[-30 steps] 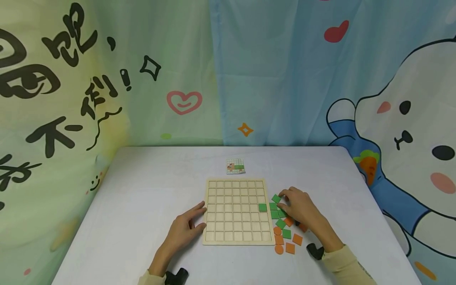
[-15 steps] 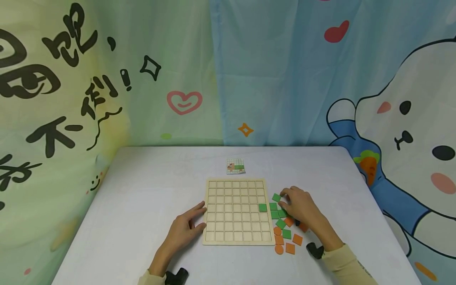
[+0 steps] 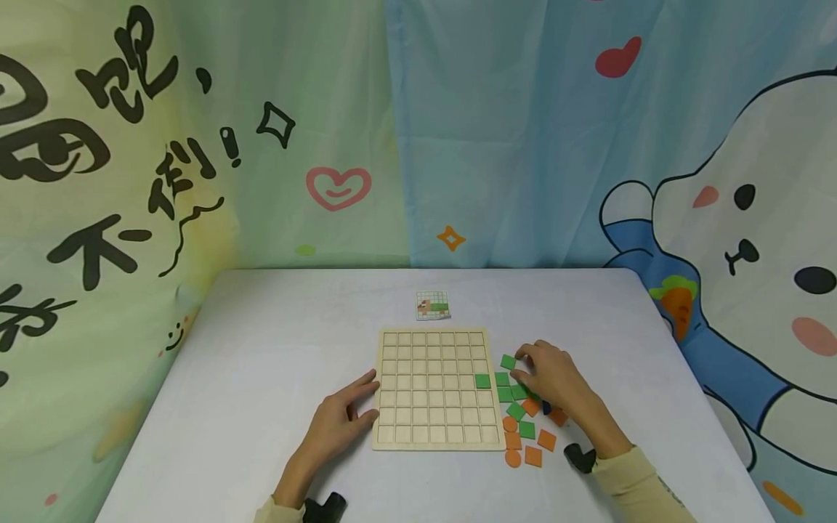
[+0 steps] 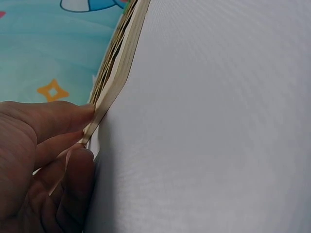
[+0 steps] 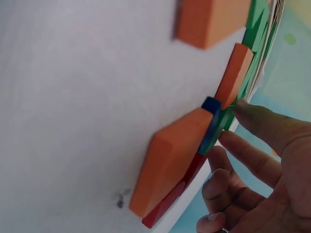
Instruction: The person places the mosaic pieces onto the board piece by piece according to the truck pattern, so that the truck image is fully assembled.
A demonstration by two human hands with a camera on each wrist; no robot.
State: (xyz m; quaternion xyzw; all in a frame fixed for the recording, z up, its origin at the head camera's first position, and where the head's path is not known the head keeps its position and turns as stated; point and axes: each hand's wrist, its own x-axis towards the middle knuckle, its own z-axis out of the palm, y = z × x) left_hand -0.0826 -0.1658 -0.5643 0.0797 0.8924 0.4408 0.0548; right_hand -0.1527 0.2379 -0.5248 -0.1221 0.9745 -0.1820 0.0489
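A pale wooden grid board (image 3: 428, 443) lies flat on the white table, with one green square tile (image 3: 482, 381) in a cell at its right side. My left hand (image 3: 336, 425) rests at the board's left edge, fingertips and thumb touching it; the left wrist view shows them against the board's side (image 4: 116, 77). Over the loose pieces at the right is my right hand (image 3: 549, 374), thumb and index finger apart. Its index fingertip is at the edge of a loose green tile (image 3: 508, 362). The palm and fingers hide some pieces in the head view.
Loose green tiles (image 3: 516, 411), orange squares (image 3: 532, 456) and orange discs (image 3: 513, 458) lie right of the board. The right wrist view also shows a dark blue piece (image 5: 211, 104) and red pieces (image 5: 165, 205). A small picture card (image 3: 433, 306) lies beyond the board.
The loose green tile at my right index fingertip has turned a little and shifted slightly away from me. My right hand has moved very slightly with it; the left hand has stayed still.
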